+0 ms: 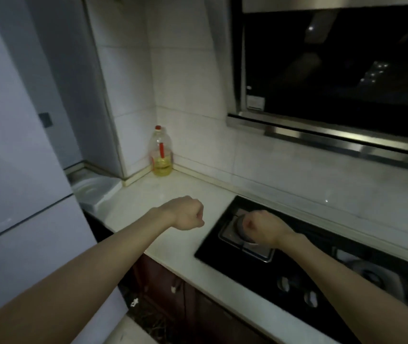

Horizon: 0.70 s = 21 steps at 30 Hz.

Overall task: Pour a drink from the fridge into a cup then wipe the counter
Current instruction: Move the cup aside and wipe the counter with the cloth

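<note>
- The fridge [12,145] fills the left side of the frame, pale and smooth, both doors closed, with a seam between the upper and lower door. The drink is presumably inside, out of sight. No handle shows. The door likely swings heavy and stiff against its seal, so the free vertical edge looks like the place to pull.
- A dark range hood [334,70] takes the upper right of the frame.
- The tabletop [173,194], white and glossy, runs from the centre towards the lower right. No cup or cloth is visible on it. Its hard, slick surface should wipe easily but would let a wet cup slide.
- A black glass hob [213,252] is set into the tabletop at lower right.
- The left hand [188,213] hovers over the bare tabletop at centre frame, fingers curled into a fist, holding nothing.
- The right hand [262,227] hangs above the hob's near burner, likewise fisted and empty.
- An oil bottle [161,152] with a red cap stands in the tiled corner at centre, about a quarter full. It is not from the fridge, so it is judged not to be the drink.
- The drink itself, once reached, will probably be cold and perhaps damp, so a full grip round the body seems safer than a pinch at the cap.
</note>
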Tool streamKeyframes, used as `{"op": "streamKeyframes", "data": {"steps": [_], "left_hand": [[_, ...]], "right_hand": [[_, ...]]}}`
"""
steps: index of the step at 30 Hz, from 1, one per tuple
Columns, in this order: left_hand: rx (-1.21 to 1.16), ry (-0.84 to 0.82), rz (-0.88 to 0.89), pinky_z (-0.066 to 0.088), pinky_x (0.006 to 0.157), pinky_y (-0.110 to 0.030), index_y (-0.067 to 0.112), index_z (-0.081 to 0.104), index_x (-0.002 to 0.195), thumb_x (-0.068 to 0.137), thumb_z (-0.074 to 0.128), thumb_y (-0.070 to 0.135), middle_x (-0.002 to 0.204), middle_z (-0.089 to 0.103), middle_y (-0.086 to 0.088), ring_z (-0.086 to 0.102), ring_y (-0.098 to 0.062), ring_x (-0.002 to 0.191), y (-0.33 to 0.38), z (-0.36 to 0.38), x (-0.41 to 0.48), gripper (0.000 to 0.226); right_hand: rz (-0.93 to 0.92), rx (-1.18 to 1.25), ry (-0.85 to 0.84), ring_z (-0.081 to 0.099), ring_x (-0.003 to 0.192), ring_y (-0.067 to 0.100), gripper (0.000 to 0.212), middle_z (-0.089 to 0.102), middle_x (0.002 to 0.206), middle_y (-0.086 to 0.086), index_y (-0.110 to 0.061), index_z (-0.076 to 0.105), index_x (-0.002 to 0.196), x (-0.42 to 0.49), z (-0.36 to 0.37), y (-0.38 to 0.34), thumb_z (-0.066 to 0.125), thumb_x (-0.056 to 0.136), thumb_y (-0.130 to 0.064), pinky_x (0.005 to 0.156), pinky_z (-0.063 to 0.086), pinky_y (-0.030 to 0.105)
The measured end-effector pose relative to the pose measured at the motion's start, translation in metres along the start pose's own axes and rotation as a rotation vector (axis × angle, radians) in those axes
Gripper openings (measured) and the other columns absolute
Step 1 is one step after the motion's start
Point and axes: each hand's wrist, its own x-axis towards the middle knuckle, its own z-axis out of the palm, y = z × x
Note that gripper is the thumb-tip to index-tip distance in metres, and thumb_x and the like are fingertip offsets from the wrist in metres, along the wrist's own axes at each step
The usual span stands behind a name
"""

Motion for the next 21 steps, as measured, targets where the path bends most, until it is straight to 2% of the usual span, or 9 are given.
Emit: {"op": "streamKeyframes", "data": {"steps": [3, 8, 10, 15, 19, 21], "left_hand": [[0.036, -0.028, 0.076, 0.050, 0.089, -0.034, 0.013, 0.065, 0.113, 0.096, 0.056, 0.034, 0.113, 0.066, -0.008, 0.058, -0.024, 0.109, 0.043, 0.007, 0.024, 0.029], [0.098, -0.050, 0.191, 0.053, 0.087, -0.038, 0.013, 0.068, 0.104, 0.094, 0.058, 0.032, 0.106, 0.068, -0.009, 0.063, -0.027, 0.101, 0.107, 0.018, 0.059, 0.024], [0.123, -0.074, 0.239, 0.054, 0.085, -0.039, 0.015, 0.068, 0.100, 0.093, 0.059, 0.033, 0.104, 0.068, -0.007, 0.064, -0.026, 0.097, 0.125, 0.023, 0.073, 0.022], [0.187, -0.151, 0.379, 0.055, 0.083, -0.043, 0.015, 0.068, 0.098, 0.092, 0.057, 0.031, 0.098, 0.069, -0.005, 0.065, -0.024, 0.092, 0.164, 0.037, 0.111, 0.021], [0.214, -0.205, 0.523, 0.048, 0.073, -0.032, 0.021, 0.064, 0.095, 0.095, 0.058, 0.034, 0.097, 0.064, 0.002, 0.061, -0.016, 0.087, 0.194, 0.049, 0.142, 0.014], [0.239, -0.207, 0.601, 0.049, 0.073, -0.031, 0.022, 0.065, 0.096, 0.095, 0.059, 0.036, 0.098, 0.065, 0.003, 0.061, -0.015, 0.087, 0.212, 0.055, 0.156, 0.015]], "right_hand": [[0.083, 0.023, 0.002, 0.063, 0.080, 0.029, 0.021, 0.066, 0.088, 0.006, -0.014, 0.062, 0.074, -0.025, -0.003, 0.039, 0.047, 0.085, -0.025, 0.070, 0.052, 0.039], [0.229, 0.074, 0.050, 0.062, 0.098, 0.032, 0.025, 0.068, 0.107, 0.010, -0.013, 0.066, 0.099, -0.062, -0.009, 0.097, 0.051, 0.088, -0.029, 0.082, 0.052, 0.041], [0.289, 0.106, 0.056, 0.062, 0.102, 0.031, 0.025, 0.068, 0.110, 0.009, -0.016, 0.066, 0.103, -0.076, -0.008, 0.115, 0.053, 0.088, -0.031, 0.084, 0.052, 0.040], [0.459, 0.154, 0.059, 0.063, 0.097, 0.030, 0.017, 0.069, 0.103, 0.009, -0.016, 0.064, 0.091, -0.110, 0.000, 0.144, 0.053, 0.088, -0.029, 0.079, 0.051, 0.035], [0.609, 0.170, 0.053, 0.063, 0.079, 0.033, 0.026, 0.068, 0.083, 0.013, -0.012, 0.061, 0.071, -0.135, 0.010, 0.162, 0.048, 0.086, -0.029, 0.072, 0.054, 0.042], [0.691, 0.184, 0.061, 0.064, 0.074, 0.034, 0.031, 0.068, 0.079, 0.015, -0.009, 0.063, 0.071, -0.150, 0.016, 0.167, 0.045, 0.083, -0.031, 0.070, 0.055, 0.041]]}}
